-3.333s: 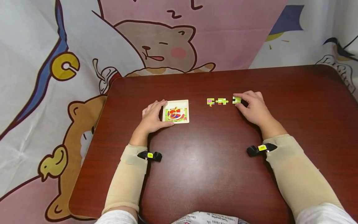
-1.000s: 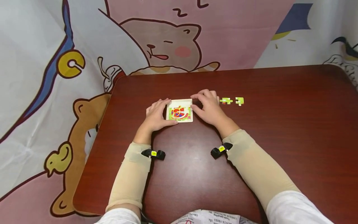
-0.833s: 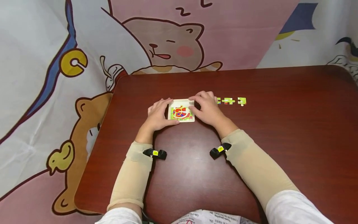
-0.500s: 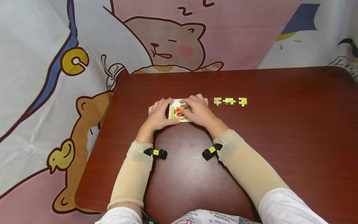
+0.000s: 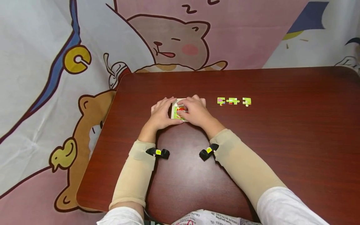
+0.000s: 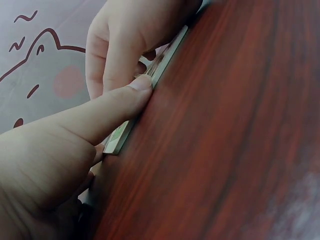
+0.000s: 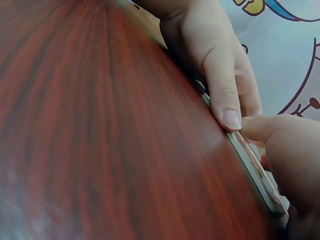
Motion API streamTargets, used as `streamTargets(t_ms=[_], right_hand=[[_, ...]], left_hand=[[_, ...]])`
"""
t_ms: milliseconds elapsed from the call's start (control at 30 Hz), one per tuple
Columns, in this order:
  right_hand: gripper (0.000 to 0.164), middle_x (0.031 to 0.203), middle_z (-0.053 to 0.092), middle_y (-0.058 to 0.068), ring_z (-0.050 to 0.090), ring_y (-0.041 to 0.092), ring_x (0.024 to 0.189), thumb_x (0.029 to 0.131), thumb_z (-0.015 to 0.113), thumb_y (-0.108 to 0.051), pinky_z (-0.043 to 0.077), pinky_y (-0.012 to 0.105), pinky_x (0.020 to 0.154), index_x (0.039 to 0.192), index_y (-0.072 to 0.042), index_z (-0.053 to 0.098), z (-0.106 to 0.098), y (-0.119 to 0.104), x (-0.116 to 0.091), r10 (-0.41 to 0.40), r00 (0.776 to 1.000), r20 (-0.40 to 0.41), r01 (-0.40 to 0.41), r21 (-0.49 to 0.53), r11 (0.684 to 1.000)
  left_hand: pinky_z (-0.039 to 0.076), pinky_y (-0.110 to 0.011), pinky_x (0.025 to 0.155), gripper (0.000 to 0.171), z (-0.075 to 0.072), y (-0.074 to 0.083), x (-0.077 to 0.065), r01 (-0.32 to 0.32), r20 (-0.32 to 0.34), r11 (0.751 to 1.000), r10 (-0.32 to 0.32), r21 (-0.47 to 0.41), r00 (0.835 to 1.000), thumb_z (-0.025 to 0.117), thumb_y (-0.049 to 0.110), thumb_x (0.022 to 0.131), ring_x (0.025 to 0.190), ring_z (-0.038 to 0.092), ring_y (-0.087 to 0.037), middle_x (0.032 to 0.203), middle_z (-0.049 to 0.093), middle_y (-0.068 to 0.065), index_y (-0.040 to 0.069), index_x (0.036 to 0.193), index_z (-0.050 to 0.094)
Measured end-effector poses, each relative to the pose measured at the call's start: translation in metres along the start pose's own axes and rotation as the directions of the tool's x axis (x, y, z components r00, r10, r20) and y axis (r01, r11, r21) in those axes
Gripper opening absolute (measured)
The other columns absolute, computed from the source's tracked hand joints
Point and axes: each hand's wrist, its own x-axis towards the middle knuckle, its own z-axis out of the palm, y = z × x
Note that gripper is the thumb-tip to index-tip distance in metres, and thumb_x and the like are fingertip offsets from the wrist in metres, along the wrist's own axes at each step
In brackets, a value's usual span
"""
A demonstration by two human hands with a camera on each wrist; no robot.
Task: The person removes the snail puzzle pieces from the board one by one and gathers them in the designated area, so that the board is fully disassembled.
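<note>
A small square puzzle tray point(image 5: 172, 116) lies on the table, with bright picture pieces in its near part and a bare strip along its far side. My left hand point(image 5: 161, 114) grips the tray's left side, thumb on the near edge and fingers at the far edge. Over the tray's right part reaches my right hand point(image 5: 194, 111), thumb and index finger apart above the picture, hiding much of it. Whether they touch a piece is hard to see. In the left wrist view, the left thumb point(image 6: 117, 107) presses the tray's rim point(image 6: 169, 55).
Three loose green jigsaw pieces lie in a row to the right of the tray: one with a pink spot point(image 5: 220, 101), a middle one point(image 5: 233, 101) and a right one point(image 5: 247, 101). The dark red table point(image 5: 281, 140) meets a cartoon-printed cloth point(image 5: 239, 34) behind.
The right hand has let go of the rightmost loose piece and moved left, past the other pieces, onto the tray. The left hand keeps its grip on the tray. The view has shifted slightly.
</note>
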Motion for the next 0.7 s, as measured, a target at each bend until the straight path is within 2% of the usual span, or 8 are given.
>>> streamTargets(t_ms=[100,200,700], right_hand=[[0.041,0.114,0.072,0.004,0.053,0.027,0.108,0.097,0.075,-0.038,0.033,0.053,0.091,0.132,-0.017,0.075,0.0002,-0.0002,0.0015,0.010,0.999,0.038,-0.009,-0.034,0.999],[0.040,0.129,0.071,0.004,0.053,0.029,0.112,0.097,0.074,-0.038,0.032,0.054,0.092,0.132,-0.018,0.075,0.0001,-0.0004,0.0024,0.021,0.998,0.064,-0.017,-0.054,0.998],[0.036,0.126,0.072,0.001,0.052,0.027,0.111,0.097,0.075,-0.039,0.032,0.054,0.093,0.129,-0.022,0.076,-0.0024,-0.0029,0.0031,0.068,0.994,0.083,-0.067,-0.025,0.997]], left_hand=[[0.021,-0.059,0.117,0.107,0.0001,0.0007,0.0003,0.002,0.000,1.000,-0.002,0.003,1.000,0.089,0.061,0.078,0.159,0.024,-0.030,0.170,0.038,-0.003,0.021,0.165,0.040],[0.021,-0.059,0.117,0.107,-0.0002,0.0019,0.0003,0.001,0.000,1.000,-0.001,0.006,1.000,0.088,0.061,0.079,0.159,0.024,-0.030,0.170,0.038,-0.003,0.021,0.165,0.040],[0.021,-0.059,0.117,0.106,-0.0006,0.0031,-0.0010,0.006,-0.003,1.000,-0.006,0.006,1.000,0.088,0.060,0.079,0.159,0.024,-0.029,0.170,0.038,-0.004,0.021,0.165,0.040]])
